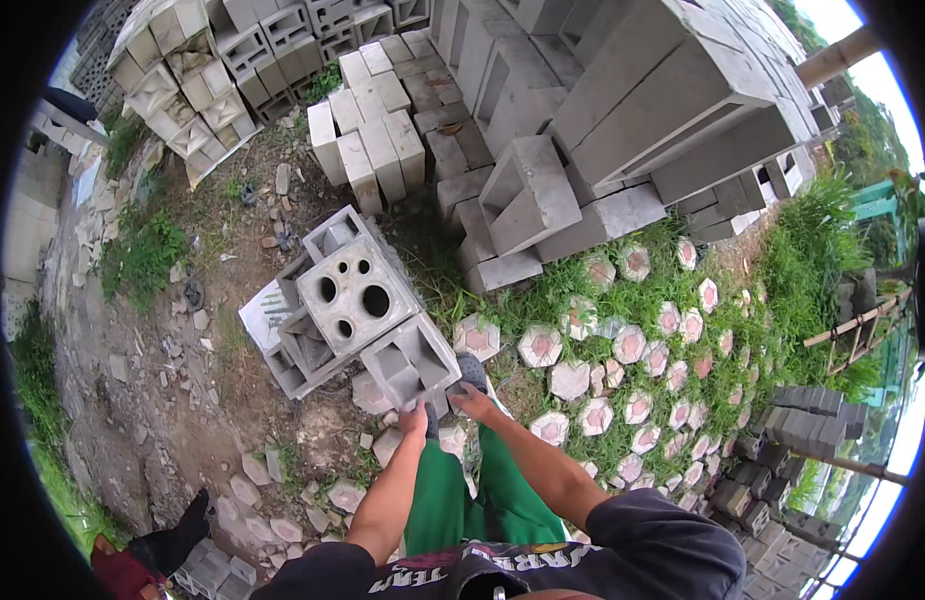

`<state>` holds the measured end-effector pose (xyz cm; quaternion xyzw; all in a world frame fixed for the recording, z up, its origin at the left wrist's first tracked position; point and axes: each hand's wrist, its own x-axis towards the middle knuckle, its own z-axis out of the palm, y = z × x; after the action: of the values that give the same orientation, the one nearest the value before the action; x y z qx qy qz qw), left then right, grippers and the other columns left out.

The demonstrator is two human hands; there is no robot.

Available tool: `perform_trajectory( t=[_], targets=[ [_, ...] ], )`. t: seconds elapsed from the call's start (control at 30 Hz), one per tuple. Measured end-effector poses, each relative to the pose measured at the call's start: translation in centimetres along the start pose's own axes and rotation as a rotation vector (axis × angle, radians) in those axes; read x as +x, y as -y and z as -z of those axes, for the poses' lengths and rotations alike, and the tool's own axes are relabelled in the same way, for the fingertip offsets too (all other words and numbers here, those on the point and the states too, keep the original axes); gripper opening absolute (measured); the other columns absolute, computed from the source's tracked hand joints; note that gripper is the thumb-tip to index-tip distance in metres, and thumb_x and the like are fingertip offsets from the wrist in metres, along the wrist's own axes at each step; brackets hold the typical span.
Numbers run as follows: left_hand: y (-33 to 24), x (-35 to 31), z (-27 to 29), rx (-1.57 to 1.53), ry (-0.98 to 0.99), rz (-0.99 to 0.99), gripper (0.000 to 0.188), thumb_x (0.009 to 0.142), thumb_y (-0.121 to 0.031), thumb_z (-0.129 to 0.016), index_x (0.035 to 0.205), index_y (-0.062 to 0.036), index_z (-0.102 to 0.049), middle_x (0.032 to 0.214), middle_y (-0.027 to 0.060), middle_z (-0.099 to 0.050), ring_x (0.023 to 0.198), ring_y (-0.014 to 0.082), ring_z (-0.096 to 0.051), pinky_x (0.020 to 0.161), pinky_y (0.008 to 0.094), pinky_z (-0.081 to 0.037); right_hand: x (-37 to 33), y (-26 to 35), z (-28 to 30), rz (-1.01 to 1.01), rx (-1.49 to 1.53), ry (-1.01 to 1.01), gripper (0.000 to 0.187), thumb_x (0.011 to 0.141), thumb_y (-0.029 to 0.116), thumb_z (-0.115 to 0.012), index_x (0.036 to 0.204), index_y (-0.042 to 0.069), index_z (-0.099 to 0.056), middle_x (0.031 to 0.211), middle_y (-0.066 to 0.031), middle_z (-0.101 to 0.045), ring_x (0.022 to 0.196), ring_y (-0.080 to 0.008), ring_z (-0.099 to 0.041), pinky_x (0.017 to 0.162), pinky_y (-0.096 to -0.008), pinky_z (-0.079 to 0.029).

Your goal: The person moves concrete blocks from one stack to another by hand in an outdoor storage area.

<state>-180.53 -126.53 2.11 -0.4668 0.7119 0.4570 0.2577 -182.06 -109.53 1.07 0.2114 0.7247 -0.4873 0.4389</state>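
- Bare, stony ground spreads over the left of this outdoor yard, with weeds growing in patches and broken rubble scattered about.
- Across the right side, hexagonal pavers with reddish centres lie spaced apart among green grass.
- Large grey blocks are piled high at the upper right; a row of slim pale blocks stands to their left, and more patterned blocks are stacked at the upper left.
- Near the middle, a small cluster of concrete blocks sits on the ground. One is a five-hole block, its round openings of differing sizes facing up.
- Just beside it, on the side closest to the person, is a hollow block with angled inner faces, touching the five-hole block.
- The left hand grasps the near edge of the hollow block, fingers bent against it.
- The right hand is at the same block's right near corner, fingers partly curled; I cannot tell how firmly it holds.
- A white printed sheet pokes out at the cluster's left side.
- Green trousers and a grey shoe show below and beside the hands.
- At the lower left, another person's dark red garment shows near grey stacked blocks.
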Motion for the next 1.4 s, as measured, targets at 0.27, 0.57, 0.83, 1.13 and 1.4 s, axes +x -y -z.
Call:
perform_trajectory(
  t=[0.27, 0.57, 0.83, 1.13, 1.4],
  targets=[
    [0.1, -6.2, 2.3, -0.048, 0.561, -0.259, 0.029, 0.078, -0.007, -0.07, 0.102, 0.0028, -0.058, 0.09, 0.0107, -0.065, 0.074, 0.0176, -0.064, 0.064, 0.0281, -0.053, -11.3, 2.2, -3.6, 0.068, 0.474, -0.178, 0.058, 0.086, 0.034, -0.06, 0.132, 0.001, -0.047, 0.119, -0.0124, -0.059, 0.108, -0.0209, -0.057, 0.081, -0.0302, -0.047],
    [-4.0, -12.8, 6.0, 0.463, 1.033, -0.384, 0.042, 0.078, -0.017, -0.073, 0.111, 0.0046, -0.058, 0.091, 0.0097, -0.067, 0.059, 0.0143, -0.063, 0.053, 0.0262, -0.054, -24.0, -4.8, -6.9, -0.001, 0.869, -0.608, 0.047, 0.089, 0.038, -0.056, 0.125, 0.007, -0.052, 0.112, -0.0047, -0.061, 0.101, -0.02, -0.059, 0.078, -0.0361, -0.048],
    [-5.0, -21.9, 0.5, 0.651, 1.192, -0.574, 0.032, 0.082, -0.019, -0.069, 0.106, 0.0021, -0.063, 0.091, 0.0088, -0.069, 0.055, 0.0116, -0.061, 0.049, 0.0239, -0.052, -31.8, -11.7, -8.7, -0.024, 1.165, -0.82, 0.043, 0.088, 0.035, -0.058, 0.12, 0.007, -0.055, 0.109, -0.0041, -0.062, 0.096, -0.0155, -0.06, 0.074, -0.0336, -0.048],
    [-1.1, -34.2, -9.6, 0.625, 1.393, -0.667, 0.027, 0.074, -0.016, -0.078, 0.083, -0.0075, -0.054, 0.074, 0.0045, -0.065, 0.057, 0.0095, -0.06, 0.051, 0.0216, -0.048, -38.6, -20.5, -4.0, 0.215, 1.306, -1.05, 0.032, 0.088, 0.027, -0.06, 0.108, 0.002, -0.06, 0.096, -0.0073, -0.066, 0.084, -0.0137, -0.063, 0.068, -0.0249, -0.047],
    [4.4, -39.9, -18.5, 0.704, 1.432, -0.902, 0.032, 0.074, -0.015, -0.078, 0.066, -0.0115, -0.047, 0.073, 0.0031, -0.061, 0.06, 0.0079, -0.051, 0.056, 0.0229, -0.042, -45.1, -31.5, 0.5, 0.437, 1.278, -1.231, 0.018, 0.08, 0.016, -0.071, 0.084, 0.004, -0.058, 0.074, -0.0022, -0.062, 0.061, -0.0071, -0.055, 0.055, -0.0212, -0.044]
  ],
)
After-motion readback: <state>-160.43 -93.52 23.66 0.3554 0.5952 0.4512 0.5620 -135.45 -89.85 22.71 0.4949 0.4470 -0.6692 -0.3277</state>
